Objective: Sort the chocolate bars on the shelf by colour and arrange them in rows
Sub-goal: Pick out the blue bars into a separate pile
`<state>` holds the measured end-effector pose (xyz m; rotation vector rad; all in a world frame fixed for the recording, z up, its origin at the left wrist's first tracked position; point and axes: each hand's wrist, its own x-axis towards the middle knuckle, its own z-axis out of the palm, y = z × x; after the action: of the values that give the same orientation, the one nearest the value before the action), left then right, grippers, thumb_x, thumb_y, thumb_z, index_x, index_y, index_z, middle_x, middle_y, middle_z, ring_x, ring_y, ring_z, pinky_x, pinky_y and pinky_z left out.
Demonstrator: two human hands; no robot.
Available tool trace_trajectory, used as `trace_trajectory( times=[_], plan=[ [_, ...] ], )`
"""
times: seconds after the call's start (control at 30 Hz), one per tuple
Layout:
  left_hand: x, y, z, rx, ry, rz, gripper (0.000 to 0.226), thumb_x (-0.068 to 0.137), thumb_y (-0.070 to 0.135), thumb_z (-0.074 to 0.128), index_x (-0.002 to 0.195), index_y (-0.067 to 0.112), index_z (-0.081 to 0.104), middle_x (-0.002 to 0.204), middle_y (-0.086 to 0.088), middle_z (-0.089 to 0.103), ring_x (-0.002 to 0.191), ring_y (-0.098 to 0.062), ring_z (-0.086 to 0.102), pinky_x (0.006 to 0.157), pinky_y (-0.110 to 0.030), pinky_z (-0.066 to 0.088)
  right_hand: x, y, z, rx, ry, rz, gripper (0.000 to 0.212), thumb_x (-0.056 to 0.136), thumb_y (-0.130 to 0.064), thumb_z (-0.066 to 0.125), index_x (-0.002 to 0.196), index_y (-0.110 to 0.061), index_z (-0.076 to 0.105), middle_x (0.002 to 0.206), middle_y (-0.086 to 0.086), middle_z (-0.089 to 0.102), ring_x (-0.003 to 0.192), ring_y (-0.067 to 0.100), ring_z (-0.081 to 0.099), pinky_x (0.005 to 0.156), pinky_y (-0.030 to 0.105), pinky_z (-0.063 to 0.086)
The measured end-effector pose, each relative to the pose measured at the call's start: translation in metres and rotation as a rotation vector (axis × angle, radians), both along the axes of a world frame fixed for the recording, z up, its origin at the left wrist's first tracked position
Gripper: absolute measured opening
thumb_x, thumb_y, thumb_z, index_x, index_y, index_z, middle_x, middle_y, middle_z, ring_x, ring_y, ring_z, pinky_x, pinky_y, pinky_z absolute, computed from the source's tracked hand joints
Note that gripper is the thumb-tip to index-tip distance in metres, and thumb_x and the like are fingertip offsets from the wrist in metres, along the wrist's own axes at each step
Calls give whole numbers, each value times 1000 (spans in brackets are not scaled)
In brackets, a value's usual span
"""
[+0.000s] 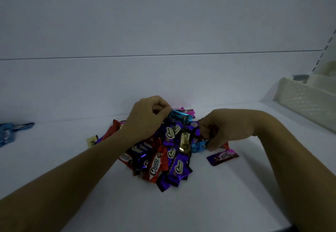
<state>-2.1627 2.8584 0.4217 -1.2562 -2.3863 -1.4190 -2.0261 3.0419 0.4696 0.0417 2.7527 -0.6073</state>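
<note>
A mixed pile of chocolate bars (169, 157) lies in the middle of the white shelf (200, 204), with purple, red, gold, blue and pink wrappers. My left hand (147, 117) is over the back of the pile and pinches one end of a blue bar (181, 118). At the pile's right side my right hand (218, 131) is curled around a dark wrapper, beside a light blue bar (199, 145). One purple bar (222, 157) lies apart to the right. Some blue bars (11, 131) lie at the far left.
A cream plastic basket (305, 102) stands at the right end of the shelf against the back wall (163, 78). A gold bar (91, 140) sticks out from the pile's left edge.
</note>
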Motion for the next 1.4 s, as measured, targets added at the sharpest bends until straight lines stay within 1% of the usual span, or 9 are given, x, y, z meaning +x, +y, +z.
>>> trace_trajectory(
  times=[0.17, 0.37, 0.47, 0.63, 0.8, 0.97, 1.1, 1.27, 1.4],
  plan=[
    [0, -2, 10, 101, -68, -12, 10, 92, 15, 62, 89, 7, 66, 66, 3, 71, 56, -11, 68, 56, -24, 56, -3, 13, -3, -253, 320, -189, 18, 78, -11, 77, 82, -16, 60, 72, -2, 65, 62, 7, 57, 59, 22, 46],
    [-5, -17, 30, 62, 23, 26, 9, 93, 16, 60, 86, 11, 64, 52, -9, 63, 49, -14, 64, 56, -24, 54, -31, -9, -20, -419, 679, -333, 20, 78, -15, 79, 85, -15, 60, 71, -3, 63, 61, 7, 59, 55, 14, 45],
    [-13, -46, 43, -20, 66, 58, 9, 93, 18, 60, 85, 16, 63, 55, -3, 65, 49, -11, 63, 57, -20, 53, -45, -26, -19, -493, 703, -380, 21, 77, -16, 80, 85, -15, 60, 76, 7, 60, 65, 17, 56, 54, 18, 45],
    [-33, -120, 46, -40, -28, 166, 9, 93, 19, 60, 84, 18, 62, 63, 5, 70, 56, -9, 67, 61, -23, 56, -70, -82, -4, -501, 709, -332, 21, 77, -16, 79, 88, -9, 63, 81, 15, 67, 63, 11, 59, 52, 10, 45],
    [-59, -208, 35, -24, -177, 265, 13, 92, 23, 60, 86, 14, 67, 74, 5, 74, 66, -10, 70, 68, -34, 57, -107, -166, 9, -452, 742, -206, 14, 82, -17, 74, 82, -20, 61, 75, -3, 66, 58, -6, 58, 55, 8, 47],
    [-90, -298, 33, 15, -262, 404, 6, 88, 18, 67, 85, 15, 71, 68, 3, 73, 68, -11, 70, 63, -27, 53, -149, -248, -1, -348, 716, -170, 15, 85, -21, 72, 83, -25, 57, 84, -5, 66, 76, 7, 62, 64, 18, 51],
    [-124, -363, 24, -38, -218, 504, 14, 86, 11, 68, 94, 22, 67, 69, 3, 73, 68, -10, 69, 56, -24, 49, -187, -310, -19, -353, 667, -206, 12, 85, -20, 71, 87, -19, 59, 82, -2, 65, 79, 14, 62, 64, 20, 50],
    [-162, -408, 8, 4, -172, 593, 13, 84, 7, 66, 94, 14, 69, 67, -4, 71, 42, -1, 52, 38, -11, 36, -234, -377, -39, -385, 666, -276, 17, 81, -20, 76, 84, -18, 60, 79, -3, 63, 79, 16, 61, 72, 28, 52],
    [-175, -412, -7, -87, -22, 614, 12, 84, 12, 68, 95, 14, 66, 79, -1, 70, 60, -7, 57, 57, -19, 43, -251, -409, -56, -116, 755, -261, 14, 86, -26, 69, 93, -19, 59, 92, -1, 60, 90, 17, 55, 70, 27, 42]
  ],
)
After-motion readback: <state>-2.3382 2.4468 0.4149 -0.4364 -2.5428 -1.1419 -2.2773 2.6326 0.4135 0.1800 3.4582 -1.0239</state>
